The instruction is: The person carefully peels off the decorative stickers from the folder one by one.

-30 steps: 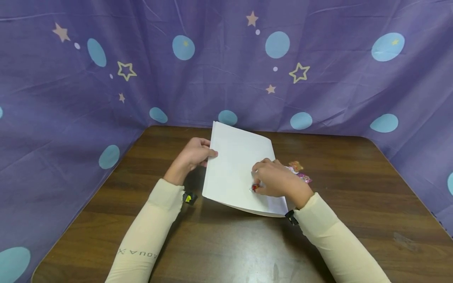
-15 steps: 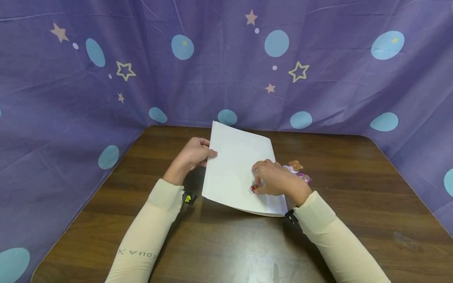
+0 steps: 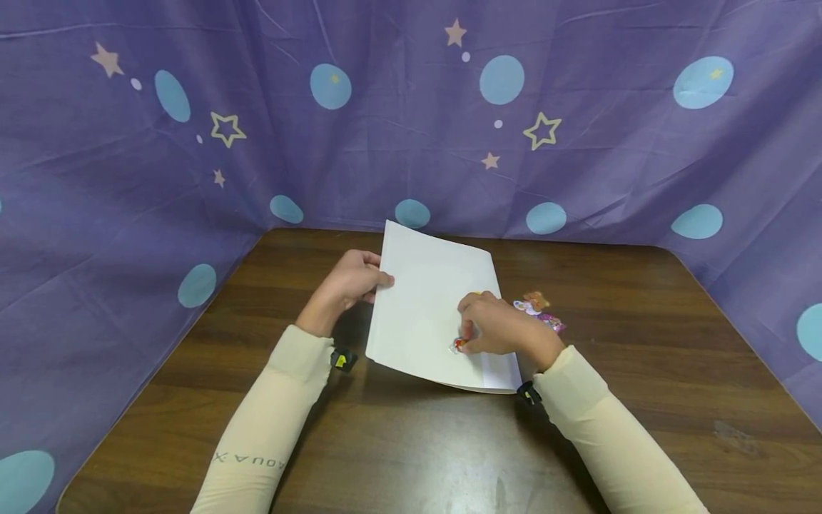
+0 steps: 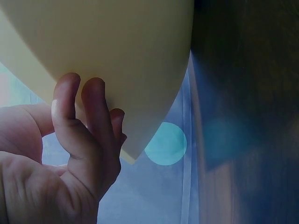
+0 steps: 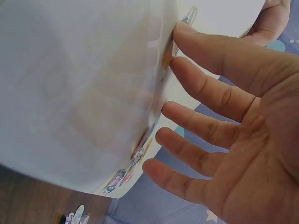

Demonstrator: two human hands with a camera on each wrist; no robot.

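A white, glossy booklet-like sheet (image 3: pixel 420 300) stands tilted above the table, bowed along its near edge. My left hand (image 3: pixel 353 280) pinches its left edge, thumb in front and fingers behind; the left wrist view shows those fingers (image 4: pixel 96 107) against the back. On the front, my right hand (image 3: pixel 504 327) presses a small red and clear sticker (image 3: pixel 457 345) with its thumb, partly covering it. The right wrist view shows the other fingertips (image 5: pixel 163 135) spread out along the surface. More colourful stickers (image 5: pixel 115 181) lie on the sheet beyond them.
Several cut-out stickers (image 3: pixel 539 312) lie on the brown wooden table (image 3: pixel 642 357), right of the sheet. A purple curtain (image 3: pixel 398 114) with stars and blue ovals hangs behind and at both sides. Black wrist cameras (image 3: pixel 344 360) sit at the cuffs.
The red sticker shows slightly more from under my right thumb, a little lower and further left. My left hand and the sheet have barely moved.
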